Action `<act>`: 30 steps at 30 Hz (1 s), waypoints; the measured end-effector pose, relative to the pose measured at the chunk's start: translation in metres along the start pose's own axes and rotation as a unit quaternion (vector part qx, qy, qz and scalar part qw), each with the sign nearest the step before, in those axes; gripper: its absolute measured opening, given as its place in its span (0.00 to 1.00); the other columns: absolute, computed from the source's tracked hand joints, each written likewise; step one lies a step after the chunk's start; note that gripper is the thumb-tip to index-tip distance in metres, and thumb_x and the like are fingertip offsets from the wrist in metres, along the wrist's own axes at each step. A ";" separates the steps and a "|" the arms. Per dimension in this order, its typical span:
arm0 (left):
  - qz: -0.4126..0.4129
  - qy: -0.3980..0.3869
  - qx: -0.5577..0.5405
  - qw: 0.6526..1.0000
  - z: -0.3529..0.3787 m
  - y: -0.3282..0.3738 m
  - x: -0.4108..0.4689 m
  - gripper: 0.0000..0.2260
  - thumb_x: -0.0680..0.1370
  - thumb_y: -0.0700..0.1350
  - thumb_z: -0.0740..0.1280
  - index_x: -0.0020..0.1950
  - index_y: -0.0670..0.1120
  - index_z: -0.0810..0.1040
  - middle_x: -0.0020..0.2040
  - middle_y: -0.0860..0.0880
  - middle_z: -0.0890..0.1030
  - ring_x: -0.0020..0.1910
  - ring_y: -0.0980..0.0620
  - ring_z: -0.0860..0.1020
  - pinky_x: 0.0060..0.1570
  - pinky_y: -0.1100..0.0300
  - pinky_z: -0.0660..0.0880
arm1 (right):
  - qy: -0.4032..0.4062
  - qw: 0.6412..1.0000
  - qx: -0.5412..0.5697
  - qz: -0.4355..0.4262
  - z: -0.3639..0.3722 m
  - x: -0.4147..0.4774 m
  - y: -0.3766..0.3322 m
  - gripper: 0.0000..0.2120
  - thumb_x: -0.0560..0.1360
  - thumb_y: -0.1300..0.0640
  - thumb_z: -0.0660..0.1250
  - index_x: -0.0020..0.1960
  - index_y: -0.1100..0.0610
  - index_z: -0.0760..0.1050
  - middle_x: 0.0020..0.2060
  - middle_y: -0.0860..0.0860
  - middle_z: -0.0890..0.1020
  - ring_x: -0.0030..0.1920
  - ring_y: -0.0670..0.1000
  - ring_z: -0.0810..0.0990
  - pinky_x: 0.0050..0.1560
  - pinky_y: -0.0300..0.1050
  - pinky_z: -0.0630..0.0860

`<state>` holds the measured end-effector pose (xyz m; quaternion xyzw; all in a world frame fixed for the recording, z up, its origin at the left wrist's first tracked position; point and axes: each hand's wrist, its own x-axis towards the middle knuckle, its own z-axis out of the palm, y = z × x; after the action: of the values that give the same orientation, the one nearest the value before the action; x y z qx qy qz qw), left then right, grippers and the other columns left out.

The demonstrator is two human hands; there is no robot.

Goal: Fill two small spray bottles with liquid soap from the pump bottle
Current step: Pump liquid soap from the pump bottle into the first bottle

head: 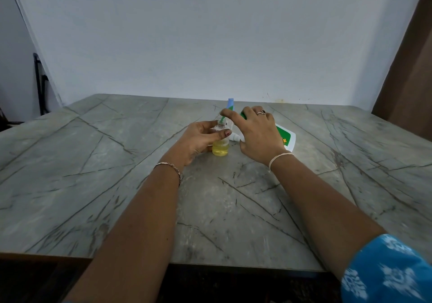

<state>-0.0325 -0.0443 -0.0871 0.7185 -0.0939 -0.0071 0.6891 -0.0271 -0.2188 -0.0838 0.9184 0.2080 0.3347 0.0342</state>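
Note:
My left hand [198, 140] grips a small clear spray bottle [220, 148] that stands on the table, its neck uncapped and its lower part holding yellow liquid. My right hand [257, 132] curls over the green pump head of the white pump bottle [288, 138], which leans to the right. The index finger lies along the green nozzle [223, 117], whose tip sits at the small bottle's mouth. A white spray cap [235, 137] lies between the two bottles. A blue-topped item [230, 103] stands behind them, mostly hidden.
The grey marble-patterned table [117, 174] ends at a pale wall. A brown panel [411, 80] rises at the right and a dark frame [38, 83] stands at the far left.

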 end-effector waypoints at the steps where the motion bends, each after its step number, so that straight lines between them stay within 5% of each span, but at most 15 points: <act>1: -0.002 0.003 0.003 1.000 0.000 0.000 0.000 0.22 0.72 0.43 0.74 0.65 0.42 0.76 0.55 0.45 0.83 0.52 0.50 0.82 0.51 0.56 0.80 | -0.001 1.000 -0.006 -0.003 0.000 -0.001 0.001 0.39 0.68 0.57 0.69 0.74 0.43 0.55 0.53 0.56 0.74 0.56 0.60 0.73 0.55 0.57 0.71; 30: -0.001 0.001 0.008 1.000 0.002 -0.001 0.001 0.22 0.72 0.44 0.74 0.64 0.42 0.77 0.53 0.46 0.83 0.53 0.48 0.82 0.57 0.50 0.78 | 0.016 1.000 0.014 0.019 0.002 0.003 -0.004 0.35 0.66 0.59 0.70 0.70 0.46 0.62 0.54 0.55 0.74 0.57 0.60 0.72 0.57 0.58 0.70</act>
<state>-0.0319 -0.0460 -0.0880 0.7242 -0.0925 -0.0059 0.6833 -0.0253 -0.2136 -0.0837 0.9170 0.1959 0.3471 0.0111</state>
